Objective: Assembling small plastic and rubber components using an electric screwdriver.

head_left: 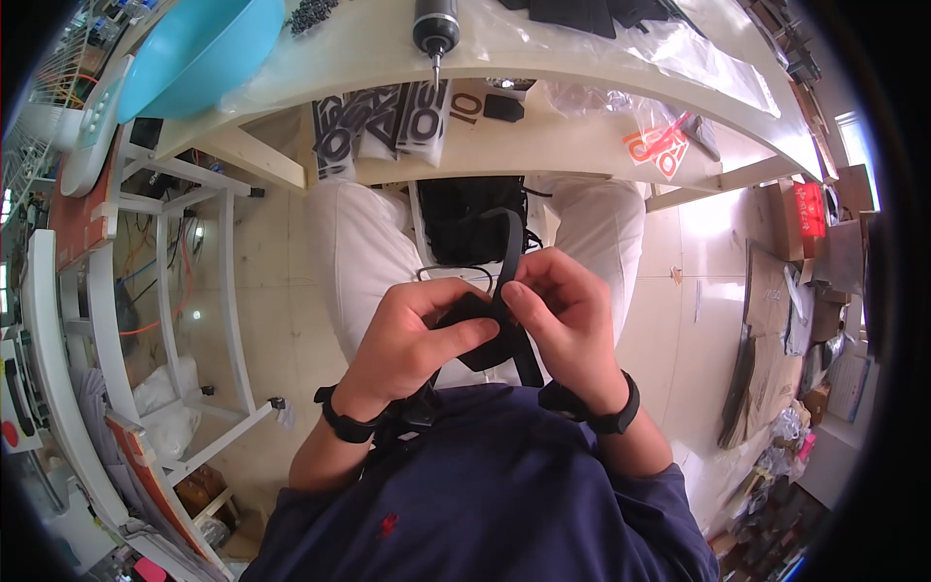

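Above my lap, both hands work close together on a small black piece with a strap. My left hand is closed on the black piece, its thumb laid along the top. My right hand pinches a black strap beside the piece. One end of the strap curls up and away; a dark band also hangs below my fingers. Fingertips hide the spot where strap and piece meet, so I cannot tell how they join. A thin black cord loop shows just beyond my left fingers.
Between my knees sits a container of black items. On the table ahead are an electric screwdriver, bit toward me, and a blue basin. Printed plastic bags lie on the shelf below. White metal frames stand left, flattened cardboard right.
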A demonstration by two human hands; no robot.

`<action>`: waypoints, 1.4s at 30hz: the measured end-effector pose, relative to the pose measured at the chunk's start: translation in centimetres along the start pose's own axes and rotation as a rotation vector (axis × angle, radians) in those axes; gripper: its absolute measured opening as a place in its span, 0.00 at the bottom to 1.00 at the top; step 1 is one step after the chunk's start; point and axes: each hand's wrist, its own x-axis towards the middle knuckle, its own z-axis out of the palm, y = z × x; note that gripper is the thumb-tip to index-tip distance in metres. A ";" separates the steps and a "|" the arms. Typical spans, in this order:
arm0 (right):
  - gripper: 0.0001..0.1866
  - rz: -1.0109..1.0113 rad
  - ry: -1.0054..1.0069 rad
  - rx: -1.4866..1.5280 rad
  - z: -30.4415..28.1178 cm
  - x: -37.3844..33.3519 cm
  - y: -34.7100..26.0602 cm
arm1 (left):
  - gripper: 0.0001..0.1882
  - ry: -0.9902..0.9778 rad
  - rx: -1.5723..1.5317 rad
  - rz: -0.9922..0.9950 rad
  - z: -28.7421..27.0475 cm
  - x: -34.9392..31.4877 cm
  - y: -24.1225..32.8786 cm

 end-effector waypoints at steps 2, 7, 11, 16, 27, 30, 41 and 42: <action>0.05 0.019 -0.002 0.008 0.0 0.1 0.1 | 0.08 0.031 0.023 -0.008 0.2 0.0 0.1; 0.06 0.076 -0.030 0.128 -0.1 0.0 0.7 | 0.08 0.049 0.015 -0.011 0.2 0.0 -0.4; 0.06 0.105 -0.042 0.247 -0.2 -0.1 0.9 | 0.09 0.065 0.019 -0.031 0.6 -0.3 -0.2; 0.06 0.108 -0.031 0.255 -0.1 0.0 0.6 | 0.09 0.078 -0.012 -0.029 0.9 -0.5 0.0; 0.06 0.079 0.018 0.113 0.1 1.3 0.8 | 0.08 0.098 0.089 0.018 0.2 0.0 0.3; 0.05 0.069 0.024 0.028 0.2 1.5 1.0 | 0.08 0.118 0.040 0.022 0.2 0.3 0.0; 0.04 -0.502 -0.166 -0.574 0.9 13.4 -12.6 | 0.05 0.341 0.035 0.287 -4.0 0.7 0.6; 0.06 -0.528 -0.214 -0.634 1.4 15.8 -13.6 | 0.05 0.371 0.027 0.268 -4.4 0.6 0.5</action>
